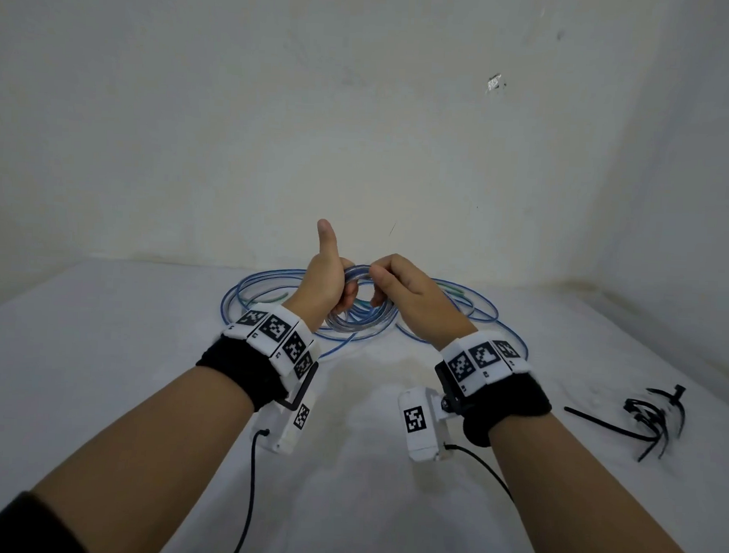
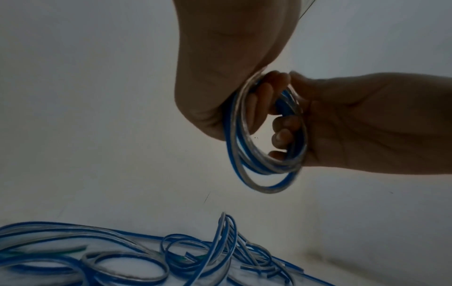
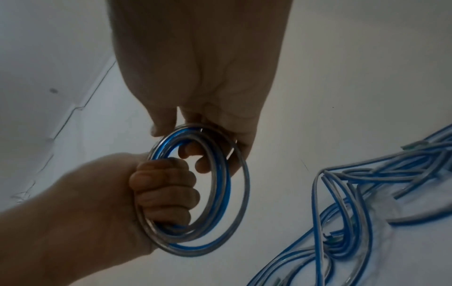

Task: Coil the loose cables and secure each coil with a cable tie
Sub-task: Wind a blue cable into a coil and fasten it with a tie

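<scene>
A small coil of blue and clear cable is held in the air between both hands. My left hand has its fingers curled through the ring and grips its left side, thumb pointing straight up. My right hand pinches the coil's top right between thumb and fingers. In the right wrist view the coil shows several turns around the left hand's fingers. The left wrist view shows the same coil with my right hand on it. Loose cable lies tangled on the table behind.
A bunch of black cable ties lies on the white table at the right. The loose cable heap spreads under and behind the hands. A pale wall stands close behind the table.
</scene>
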Tool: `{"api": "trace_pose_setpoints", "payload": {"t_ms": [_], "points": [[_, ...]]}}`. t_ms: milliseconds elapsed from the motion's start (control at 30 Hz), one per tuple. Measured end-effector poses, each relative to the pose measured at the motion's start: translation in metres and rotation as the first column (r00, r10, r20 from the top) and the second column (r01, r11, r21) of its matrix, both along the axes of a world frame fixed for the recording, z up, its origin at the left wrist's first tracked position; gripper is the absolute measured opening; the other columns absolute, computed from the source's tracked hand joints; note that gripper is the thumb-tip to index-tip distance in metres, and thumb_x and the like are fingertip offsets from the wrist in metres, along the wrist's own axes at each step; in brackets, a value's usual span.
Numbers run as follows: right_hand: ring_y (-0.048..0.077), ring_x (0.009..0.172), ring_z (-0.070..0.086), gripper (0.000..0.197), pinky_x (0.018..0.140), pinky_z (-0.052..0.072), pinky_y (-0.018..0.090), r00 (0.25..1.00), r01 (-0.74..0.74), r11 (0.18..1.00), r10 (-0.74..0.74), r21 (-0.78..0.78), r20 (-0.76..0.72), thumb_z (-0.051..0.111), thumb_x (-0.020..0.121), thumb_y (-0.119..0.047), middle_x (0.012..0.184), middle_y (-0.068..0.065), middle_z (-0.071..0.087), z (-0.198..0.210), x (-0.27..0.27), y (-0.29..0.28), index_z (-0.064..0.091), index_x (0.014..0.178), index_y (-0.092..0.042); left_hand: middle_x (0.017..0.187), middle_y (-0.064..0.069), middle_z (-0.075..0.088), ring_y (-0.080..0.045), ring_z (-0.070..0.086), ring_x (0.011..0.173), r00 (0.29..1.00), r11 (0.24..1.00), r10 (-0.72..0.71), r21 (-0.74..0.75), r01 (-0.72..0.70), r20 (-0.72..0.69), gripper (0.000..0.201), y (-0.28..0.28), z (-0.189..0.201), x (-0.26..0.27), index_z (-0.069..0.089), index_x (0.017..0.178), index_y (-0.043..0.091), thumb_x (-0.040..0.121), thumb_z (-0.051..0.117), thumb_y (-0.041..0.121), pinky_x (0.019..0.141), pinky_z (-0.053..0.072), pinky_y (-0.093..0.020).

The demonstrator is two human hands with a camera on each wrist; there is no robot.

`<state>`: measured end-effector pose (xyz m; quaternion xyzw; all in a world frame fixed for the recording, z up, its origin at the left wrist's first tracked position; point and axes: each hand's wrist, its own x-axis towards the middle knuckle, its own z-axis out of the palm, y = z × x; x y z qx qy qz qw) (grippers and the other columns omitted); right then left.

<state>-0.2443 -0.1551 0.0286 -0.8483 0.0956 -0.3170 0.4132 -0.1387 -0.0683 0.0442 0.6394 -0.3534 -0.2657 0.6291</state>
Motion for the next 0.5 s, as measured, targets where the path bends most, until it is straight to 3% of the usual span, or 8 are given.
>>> {"api": "trace_pose_setpoints", "payload": {"t_ms": [100,200,300,400,500], "points": [[0.01,0.063,0.053,0.015,0.064,0.043,0.019,1.0,-0.018,0.999,0.018,0.041,-0.001,0.044,0.099,-0.019,0.07,0.001,0.055,0.0,-0.001,0.001,0.053,0.088,-0.017,0.034,0.0,0.03,-0.013,0.024,0.03,0.999,1.0,0.005,0.01,-0.004,-0.042,0.083,-0.002,-0.004,0.0,0.036,0.046,0.01,0.088,-0.006,0.068,0.035,0.022,-0.017],[0.011,0.057,0.05,0.012,0.058,0.043,0.022,0.998,-0.068,0.99,0.068,0.12,0.005,0.043,0.099,-0.013,0.074,0.008,0.053,-0.001,-0.002,0.0,0.055,0.102,-0.012,0.036,0.001,0.032,-0.011,0.022,0.031,0.99,1.0,0.0,-0.026,-0.003,-0.138,0.087,-0.004,-0.006,0.004,0.052,0.061,0.006,0.088,-0.003,0.068,0.035,0.018,-0.015],[0.01,0.053,0.043,0.012,0.056,0.039,0.025,0.999,-0.015,0.98,0.006,0.199,0.047,0.043,0.099,-0.012,0.066,0.001,0.045,-0.003,0.002,0.002,0.055,0.1,-0.01,0.038,0.002,0.039,-0.009,0.026,0.03,0.972,0.996,0.017,-0.085,-0.038,-0.235,0.073,-0.008,-0.009,0.006,0.048,0.078,0.007,0.093,0.004,0.063,0.035,0.02,-0.015],[0.013,0.053,0.038,0.01,0.054,0.035,0.027,0.992,0.035,0.958,-0.067,0.284,0.105,0.043,0.099,-0.013,0.063,0.0,0.043,-0.007,0.005,0.004,0.053,0.098,-0.011,0.043,-0.003,0.053,-0.012,0.039,0.032,0.943,0.991,0.016,-0.119,-0.059,-0.332,0.069,-0.01,-0.011,0.008,0.046,0.077,0.008,0.095,0.005,0.061,0.035,0.028,-0.015],[0.009,0.05,0.04,0.009,0.054,0.037,0.025,0.972,0.081,0.913,-0.161,0.401,0.171,0.041,0.1,-0.013,0.066,-0.001,0.044,-0.01,0.005,0.001,0.049,0.102,-0.008,0.06,-0.008,0.065,-0.018,0.057,0.051,0.907,0.987,0.078,-0.097,-0.129,-0.414,0.074,-0.01,-0.014,0.015,0.053,0.079,0.006,0.095,0.007,0.061,0.048,0.041,-0.021]]}}
